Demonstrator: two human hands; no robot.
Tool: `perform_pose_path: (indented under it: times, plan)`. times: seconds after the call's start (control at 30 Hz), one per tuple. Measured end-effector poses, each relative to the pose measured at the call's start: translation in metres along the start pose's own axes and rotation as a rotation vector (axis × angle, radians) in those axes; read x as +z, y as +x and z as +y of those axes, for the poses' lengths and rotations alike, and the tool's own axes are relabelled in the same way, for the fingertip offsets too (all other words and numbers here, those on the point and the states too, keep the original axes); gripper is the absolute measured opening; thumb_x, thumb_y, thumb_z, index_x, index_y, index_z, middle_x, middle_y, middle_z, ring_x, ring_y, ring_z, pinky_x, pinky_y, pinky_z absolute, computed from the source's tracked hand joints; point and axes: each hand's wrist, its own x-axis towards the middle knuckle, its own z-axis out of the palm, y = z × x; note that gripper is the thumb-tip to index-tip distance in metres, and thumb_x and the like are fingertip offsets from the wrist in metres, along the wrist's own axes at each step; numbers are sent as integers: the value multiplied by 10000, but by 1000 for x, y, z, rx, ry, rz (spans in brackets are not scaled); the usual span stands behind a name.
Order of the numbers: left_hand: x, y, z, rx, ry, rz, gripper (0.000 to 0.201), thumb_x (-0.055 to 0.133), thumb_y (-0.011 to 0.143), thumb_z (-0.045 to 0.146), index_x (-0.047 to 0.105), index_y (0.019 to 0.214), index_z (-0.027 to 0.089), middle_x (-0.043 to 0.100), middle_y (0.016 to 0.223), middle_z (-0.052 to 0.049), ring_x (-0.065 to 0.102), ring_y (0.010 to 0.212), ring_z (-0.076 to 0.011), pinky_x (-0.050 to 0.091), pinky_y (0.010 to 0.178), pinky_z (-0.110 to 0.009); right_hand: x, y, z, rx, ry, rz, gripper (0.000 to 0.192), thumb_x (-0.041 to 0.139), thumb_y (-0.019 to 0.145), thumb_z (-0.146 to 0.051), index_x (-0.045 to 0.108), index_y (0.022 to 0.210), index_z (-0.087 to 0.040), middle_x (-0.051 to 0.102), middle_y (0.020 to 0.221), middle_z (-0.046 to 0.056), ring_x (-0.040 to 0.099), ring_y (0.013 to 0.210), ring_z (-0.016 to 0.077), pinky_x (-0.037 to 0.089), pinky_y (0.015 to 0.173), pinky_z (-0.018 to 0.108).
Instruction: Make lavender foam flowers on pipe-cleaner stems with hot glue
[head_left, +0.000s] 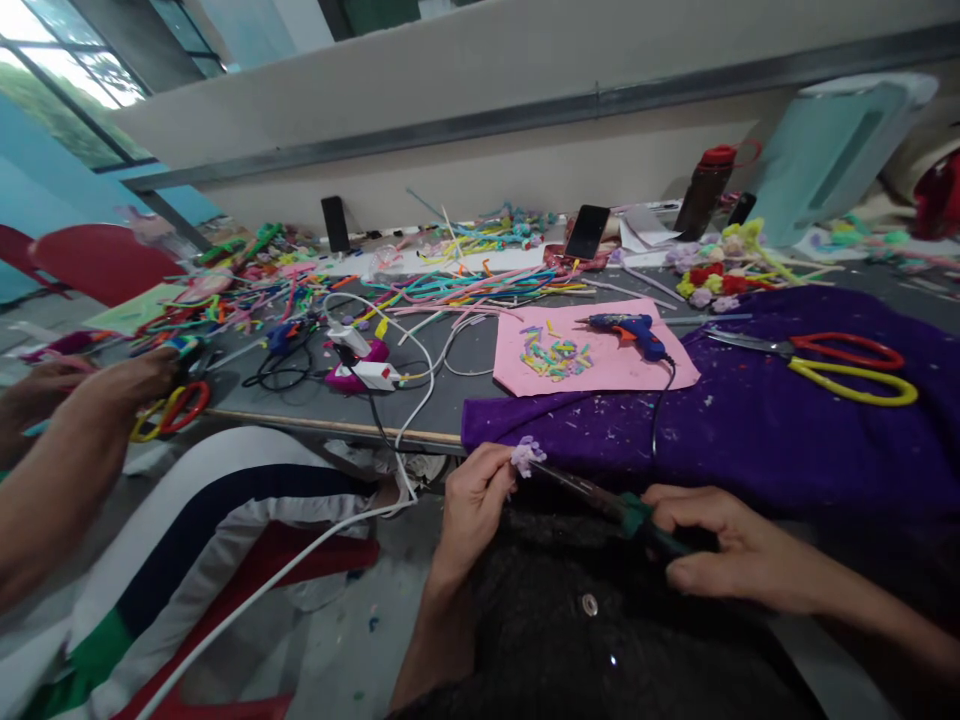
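Observation:
Pinched between the fingertips of my left hand [474,505] is a small lilac fuzzy flower [528,455]. My right hand [739,550] grips scissors by their dark green handles [637,518]. The long narrow blades [577,487] point left, their tip right at the flower; whether they touch it I cannot tell. Both hands are over my dark lap, just in front of the table edge. Beyond them, a pink sheet [517,375] carries short cut pieces [556,355] in yellow, lilac and green, and a blue glue gun [630,332].
Scissors with red and yellow handles [847,368] lie on a purple cloth [570,425]. A white cable [300,570] hangs from the power strip [367,375]. Pipe cleaners [465,290] cover the table's back. At left, a co-worker's arm [71,480] reaches beside other scissors [172,410].

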Motion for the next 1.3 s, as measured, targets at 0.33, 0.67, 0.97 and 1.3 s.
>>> perform_pose_path:
  times: [0.33,0.67,0.97,1.3]
  plan:
    - [2,-1,-1,-165,-121,37,163,533,797,277,659,794,174,553,605,8,506,537,-102,386,517,-199,-8,0,2,-62,-87,40,277,617,726,-419,511,662,-171,480,780,11,468,736,150,388,652,273]
    - [5,-3,-7,-399,-381,55,228,571,768,346,650,761,133,591,564,-10,446,430,-67,329,414,-168,4,-1,4,-108,-176,110,126,625,690,-215,505,684,-177,520,835,25,500,766,166,410,677,286]
    - [5,-2,1,-364,-299,36,202,582,756,331,662,754,145,584,571,6,440,432,-67,323,422,-173,8,1,3,-131,-292,149,138,634,667,-191,497,685,-181,508,834,23,500,823,180,415,686,288]
    - [4,-1,1,-358,-294,35,197,568,765,322,662,766,149,567,535,15,439,421,-68,326,421,-175,8,0,5,-128,-318,170,117,625,673,-203,511,693,-185,522,872,27,514,811,177,436,671,297]
